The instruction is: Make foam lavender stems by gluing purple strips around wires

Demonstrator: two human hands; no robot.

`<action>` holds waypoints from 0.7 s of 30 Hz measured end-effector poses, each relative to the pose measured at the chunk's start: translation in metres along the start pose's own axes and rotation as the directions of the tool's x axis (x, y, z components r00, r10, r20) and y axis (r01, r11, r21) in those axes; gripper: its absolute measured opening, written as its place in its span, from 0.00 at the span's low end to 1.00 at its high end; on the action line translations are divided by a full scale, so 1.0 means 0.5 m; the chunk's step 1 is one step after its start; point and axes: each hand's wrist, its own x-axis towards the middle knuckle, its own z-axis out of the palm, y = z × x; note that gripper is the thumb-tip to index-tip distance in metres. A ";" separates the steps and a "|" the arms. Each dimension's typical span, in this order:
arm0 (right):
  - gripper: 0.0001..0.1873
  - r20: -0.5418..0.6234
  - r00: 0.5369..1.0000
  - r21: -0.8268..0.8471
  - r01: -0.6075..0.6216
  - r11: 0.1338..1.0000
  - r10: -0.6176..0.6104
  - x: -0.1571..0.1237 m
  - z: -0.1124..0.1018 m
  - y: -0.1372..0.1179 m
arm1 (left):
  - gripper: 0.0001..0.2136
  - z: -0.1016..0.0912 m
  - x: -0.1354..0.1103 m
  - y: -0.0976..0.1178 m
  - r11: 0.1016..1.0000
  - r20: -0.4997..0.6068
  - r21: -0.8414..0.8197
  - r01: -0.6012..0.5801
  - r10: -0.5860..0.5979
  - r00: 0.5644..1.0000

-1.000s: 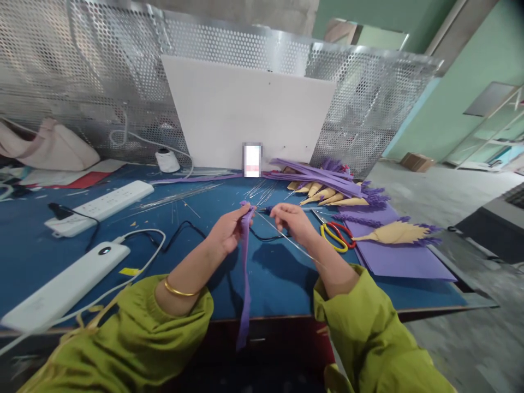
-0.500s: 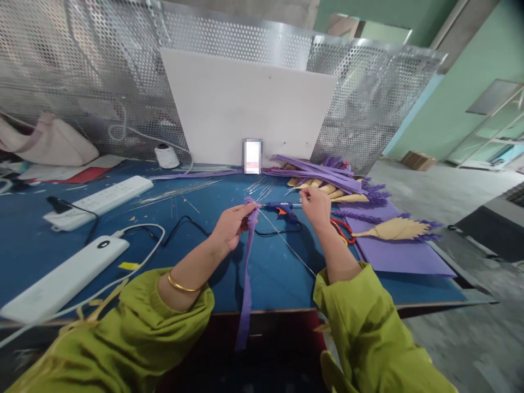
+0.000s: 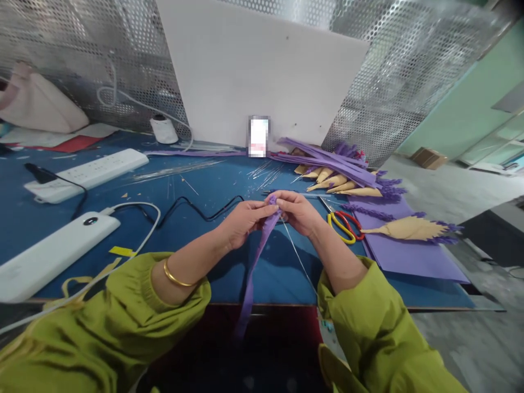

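Note:
My left hand (image 3: 244,222) is closed, pinching the upper end of a long purple paper strip (image 3: 252,275) whose tail hangs past the table's front edge. Facing it, my right hand (image 3: 302,213) is closed on the same bunched, ruffled end, fingertips nearly meeting the left ones. A thin pale wire (image 3: 297,251) slants from that end down toward my right sleeve. Scissors (image 3: 344,228) with red and yellow handles lie just right of my right hand. The glue gun seen earlier is mostly hidden behind my hands.
Beyond my hands lie loose wires (image 3: 262,173), purple strips (image 3: 327,158) and wrapped flower stems (image 3: 356,192). Purple sheets (image 3: 413,265) with a wrapped flower bunch (image 3: 405,228) are at right. A power strip (image 3: 88,174), power bank (image 3: 61,251) and cords occupy the left. A phone (image 3: 258,136) stands at the back.
My right hand has come left and down from beyond the glue gun to the strip's end beside my left hand. The view has shifted downward, and the scissors show more fully.

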 end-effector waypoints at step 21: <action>0.13 -0.098 0.995 0.129 0.036 0.991 -0.023 0.000 0.028 -0.002 | 0.08 -0.020 0.007 0.021 0.997 0.044 0.041 0.059 -0.060 0.997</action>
